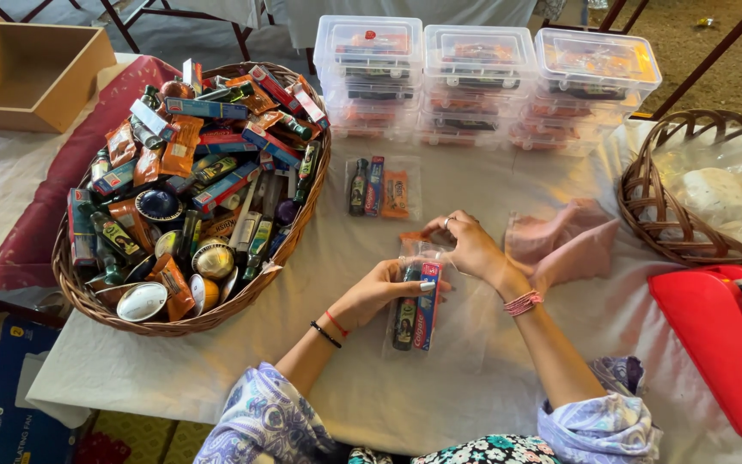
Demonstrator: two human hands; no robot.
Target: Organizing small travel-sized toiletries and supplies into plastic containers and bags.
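My left hand [377,290] grips a clear plastic pouch [418,301] lying on the white tablecloth; inside it are a small dark bottle and a red-and-blue toothpaste box. At the pouch's top edge, my right hand [467,242] pinches the opening, where an orange sachet shows. A second, filled clear pouch [380,187] with a bottle, a box and an orange sachet lies flat just beyond my hands.
A large wicker basket [295,225] heaped with small toiletries sits at left. Stacked clear lidded boxes [483,82] line the far edge. Pink cloth [564,245], a second wicker basket [646,202] with plastic, a red tape dispenser [719,344] at right, a wooden box [27,77] far left.
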